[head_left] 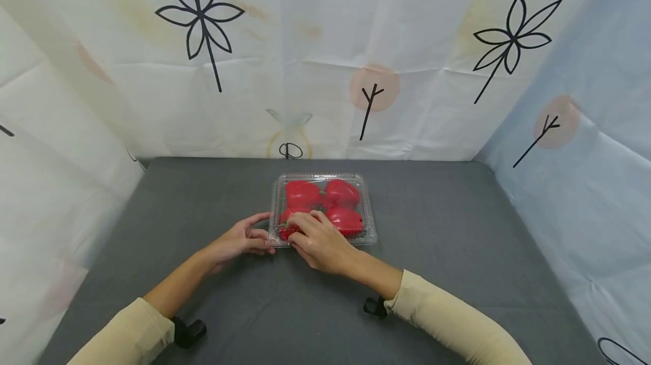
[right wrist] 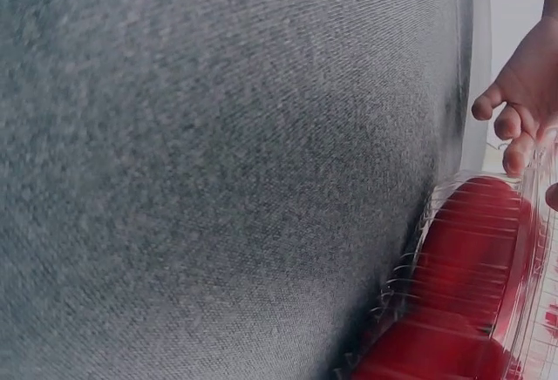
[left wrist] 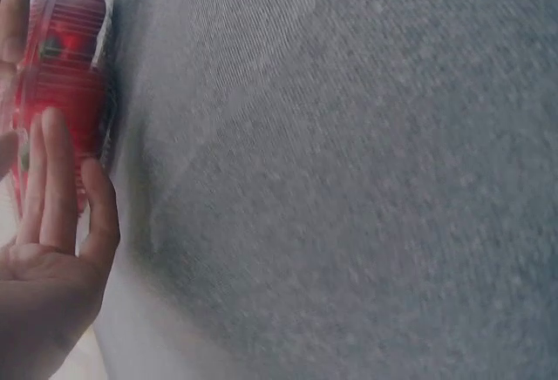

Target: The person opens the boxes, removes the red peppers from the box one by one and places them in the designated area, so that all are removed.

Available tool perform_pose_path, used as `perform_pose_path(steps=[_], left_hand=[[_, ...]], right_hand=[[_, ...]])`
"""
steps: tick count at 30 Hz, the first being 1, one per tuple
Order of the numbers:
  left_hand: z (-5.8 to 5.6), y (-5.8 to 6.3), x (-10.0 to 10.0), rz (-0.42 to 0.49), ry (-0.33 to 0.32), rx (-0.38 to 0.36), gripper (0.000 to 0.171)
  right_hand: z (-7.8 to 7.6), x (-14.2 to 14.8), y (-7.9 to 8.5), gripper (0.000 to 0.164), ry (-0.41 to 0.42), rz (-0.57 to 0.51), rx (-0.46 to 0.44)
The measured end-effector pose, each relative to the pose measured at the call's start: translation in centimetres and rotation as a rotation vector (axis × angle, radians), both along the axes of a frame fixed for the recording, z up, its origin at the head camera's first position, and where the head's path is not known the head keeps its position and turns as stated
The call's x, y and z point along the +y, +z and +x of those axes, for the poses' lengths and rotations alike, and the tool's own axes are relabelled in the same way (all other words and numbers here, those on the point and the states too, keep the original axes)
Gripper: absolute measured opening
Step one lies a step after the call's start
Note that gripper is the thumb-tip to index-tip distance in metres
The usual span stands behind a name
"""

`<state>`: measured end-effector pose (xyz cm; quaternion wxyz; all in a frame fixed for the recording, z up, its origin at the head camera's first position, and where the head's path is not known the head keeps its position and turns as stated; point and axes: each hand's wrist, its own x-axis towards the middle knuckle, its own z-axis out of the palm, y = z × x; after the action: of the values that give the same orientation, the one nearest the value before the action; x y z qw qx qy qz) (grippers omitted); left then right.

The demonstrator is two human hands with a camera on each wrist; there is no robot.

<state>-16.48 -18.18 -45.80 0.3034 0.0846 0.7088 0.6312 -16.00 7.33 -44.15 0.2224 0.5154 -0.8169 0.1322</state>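
- Clear plastic container, rectangular, ribbed at the sides; resting flat near the centre of the table, towards its far side; whether its top is fastened cannot be told.
- Red bell peppers, four, glossy, inside the container in two rows of two: back-left pepper; back-right pepper; front-left pepper, partly covered by fingers; front-right pepper. Green stems show in the left wrist view.
- Left hand, at the container's left side near the front corner; fingers extended and loosely spread, tips touching the wall; not clenched.
- Right hand, reaching over the container's front edge to its front-left part; fingers bent downward above the front-left pepper; whether they grasp anything or merely press cannot be told.
- Sleeves, pale beige, a pair: left sleeve and right sleeve, both ending short of the wrists.
- Black wrist fittings, two: one beside the left cuff, one beside the right cuff.
- Table, covered in dark grey woven cloth, slightly creased.
- Fabric backdrop, whitish, bluish on the right; printed with black-outlined leaf sprays, small bare-branched trees over peach discs, and faint yellow patches; hung behind the table and along both sides.
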Motion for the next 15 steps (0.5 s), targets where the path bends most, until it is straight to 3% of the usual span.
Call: perform_pose_path(steps=[7,15], left_hand=[[-0.64,-0.13,-0.43,-0.049,0.048,-0.007,0.064],[-0.86,0.17,-0.19,-0.068,0.101,0.016,0.063]], right_hand=[[-0.03,0.07,-0.04,0.020,0.015,0.010,0.026],[-0.04,0.27,0.16,0.024,0.024,0.020,0.019]])
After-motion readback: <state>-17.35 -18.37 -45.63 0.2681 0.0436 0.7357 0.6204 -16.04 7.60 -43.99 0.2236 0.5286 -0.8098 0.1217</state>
